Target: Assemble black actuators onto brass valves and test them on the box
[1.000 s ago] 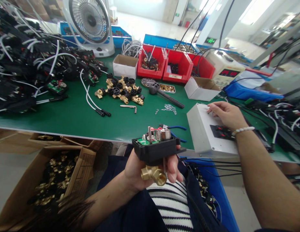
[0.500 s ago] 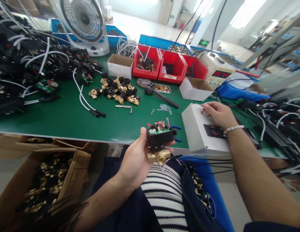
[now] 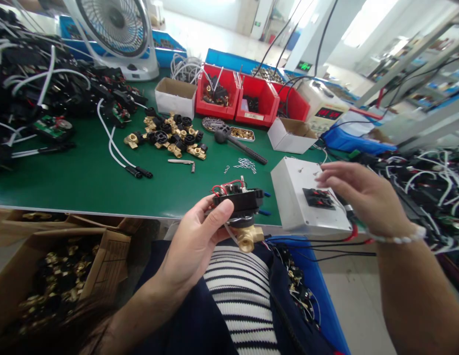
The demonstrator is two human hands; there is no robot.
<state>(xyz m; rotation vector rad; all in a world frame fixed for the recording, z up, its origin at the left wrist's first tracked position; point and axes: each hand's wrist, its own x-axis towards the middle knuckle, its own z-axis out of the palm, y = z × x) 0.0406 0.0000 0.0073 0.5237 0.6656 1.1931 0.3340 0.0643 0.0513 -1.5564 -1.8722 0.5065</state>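
Observation:
My left hand (image 3: pixel 202 231) grips a motorized brass valve, its thumb pressed on the black housing (image 3: pixel 239 203). Red wires and small parts show in the housing's uncovered top. The brass body (image 3: pixel 247 236) hangs below, one round port facing me. Over the right side of a white control box (image 3: pixel 292 197) hovers my right hand (image 3: pixel 366 195), fingers stretched out and holding nothing. Small toggle switches (image 3: pixel 300 170) and a black terminal block with red parts (image 3: pixel 318 198) sit on the box top. Whether a fingertip touches a switch I cannot tell.
Brass valves with black caps (image 3: pixel 173 135) are heaped behind, beside a black mallet (image 3: pixel 240 143). Metal clips (image 3: pixel 246 165) lie nearer. Red bins (image 3: pixel 218 93) and a fan (image 3: pixel 118 29) line the back. Wired assemblies crowd both sides; a cardboard box (image 3: pixel 107 266) stands below left.
My right hand has drawn back from the box's switch toward the right, its fingers opening out. The valve has turned in my left hand, and the view has shifted slightly.

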